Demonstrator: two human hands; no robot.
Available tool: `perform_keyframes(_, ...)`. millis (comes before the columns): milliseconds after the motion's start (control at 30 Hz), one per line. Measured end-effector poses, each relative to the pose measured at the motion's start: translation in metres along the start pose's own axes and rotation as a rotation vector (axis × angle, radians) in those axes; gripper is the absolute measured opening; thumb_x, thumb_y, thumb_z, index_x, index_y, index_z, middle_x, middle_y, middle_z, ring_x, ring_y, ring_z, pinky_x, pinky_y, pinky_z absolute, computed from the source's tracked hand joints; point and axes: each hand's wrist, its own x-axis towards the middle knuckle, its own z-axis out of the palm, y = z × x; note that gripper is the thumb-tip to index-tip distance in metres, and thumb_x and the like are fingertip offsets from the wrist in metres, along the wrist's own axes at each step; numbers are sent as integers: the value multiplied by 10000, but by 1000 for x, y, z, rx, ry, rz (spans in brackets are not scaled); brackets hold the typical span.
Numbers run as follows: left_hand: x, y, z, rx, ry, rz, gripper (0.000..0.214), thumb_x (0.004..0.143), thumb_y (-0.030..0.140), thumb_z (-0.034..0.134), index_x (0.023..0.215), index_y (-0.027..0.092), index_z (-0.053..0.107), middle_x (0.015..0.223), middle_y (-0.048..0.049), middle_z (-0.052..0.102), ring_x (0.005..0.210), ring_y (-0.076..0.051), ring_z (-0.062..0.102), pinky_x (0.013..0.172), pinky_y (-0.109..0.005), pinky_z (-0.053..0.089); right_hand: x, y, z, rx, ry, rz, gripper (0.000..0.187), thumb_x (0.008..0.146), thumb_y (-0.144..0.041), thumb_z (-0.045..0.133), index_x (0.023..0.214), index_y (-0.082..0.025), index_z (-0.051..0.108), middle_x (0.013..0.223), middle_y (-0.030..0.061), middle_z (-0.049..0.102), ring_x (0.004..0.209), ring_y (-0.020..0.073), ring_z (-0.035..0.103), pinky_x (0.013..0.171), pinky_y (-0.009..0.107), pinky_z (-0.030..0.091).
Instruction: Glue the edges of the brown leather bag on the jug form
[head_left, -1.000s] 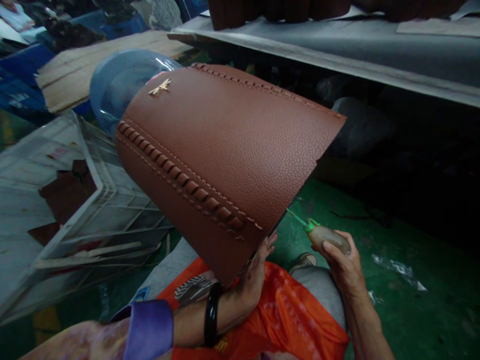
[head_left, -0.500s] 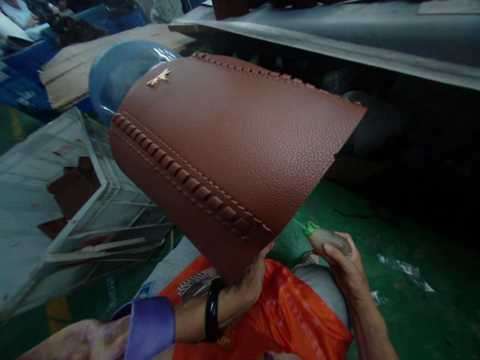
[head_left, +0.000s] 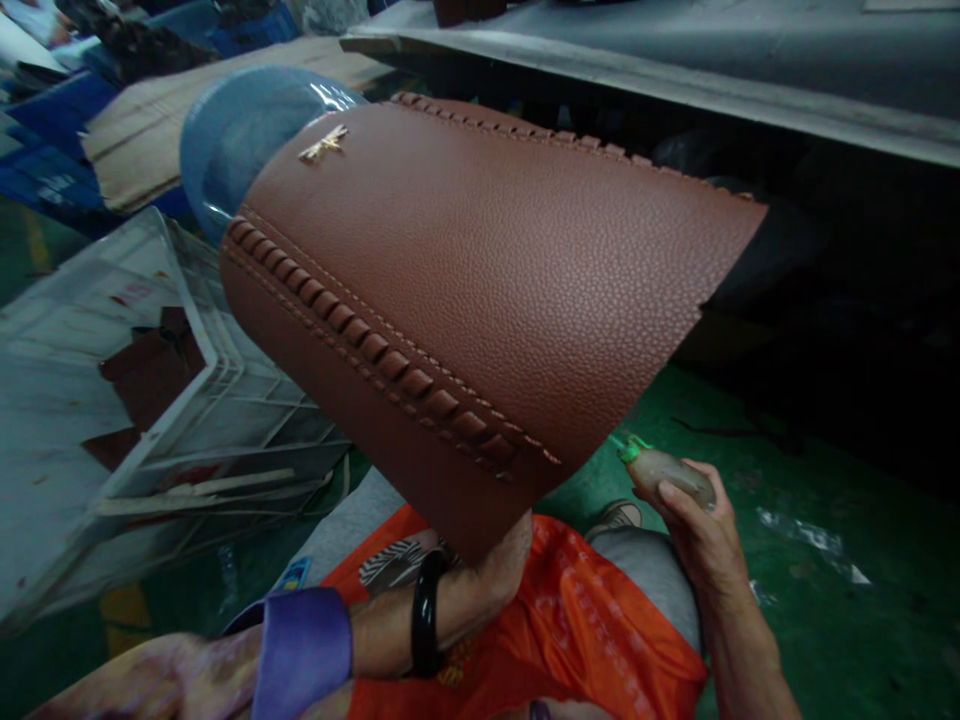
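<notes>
A brown pebbled leather panel (head_left: 480, 270) curves across the middle of the view. Laced strips with stitching run along both of its long sides, and a small gold emblem (head_left: 324, 145) sits near its far end. My left hand (head_left: 506, 560) grips the panel's near lower edge, the fingers mostly hidden behind the leather. To the right, my right hand (head_left: 701, 515) is wrapped around a small cloudy squeeze bottle (head_left: 671, 474) with a green tip. That tip points at the panel's near edge, close to its underside; any contact is unclear.
Behind the panel stands a round blue-grey plastic tub (head_left: 232, 140). A white plastic crate (head_left: 187, 400) on the left holds brown leather scraps (head_left: 154, 370). A long grey table (head_left: 675, 70) crosses the back right. Clear plastic scraps (head_left: 814, 540) lie on the green floor.
The near end of the leather panel has shifted slightly to the right. My right hand and the bottle have moved a little right as well, keeping the tip by the edge.
</notes>
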Motion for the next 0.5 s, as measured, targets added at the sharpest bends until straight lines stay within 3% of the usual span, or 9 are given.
perform_keyframes(167,0,4,2,34,15,29,520,959,484,416,1386,236,578,1489,-5,509,1490,-268,296,1285,-413,55,-3,-1,-1,-28,-17,13,591,527,-416,902,989,-253,572,800,-29,662,683,160,618,624,266,523)
perform_keyframes(333,-3,10,2,76,11,-24,542,956,530,408,1367,231,596,1494,4,500,1510,-262,243,1282,-423,2,-14,-2,-2,-69,-106,53,583,482,-381,921,952,-228,610,793,8,682,666,179,624,589,267,508)
perform_keyframes(500,-6,17,1,139,10,-81,537,960,555,396,1373,273,588,1536,55,428,1538,-239,127,1265,-424,-81,-10,-1,2,-48,-11,18,568,539,-422,891,981,-259,574,800,-31,664,696,159,614,619,248,497)
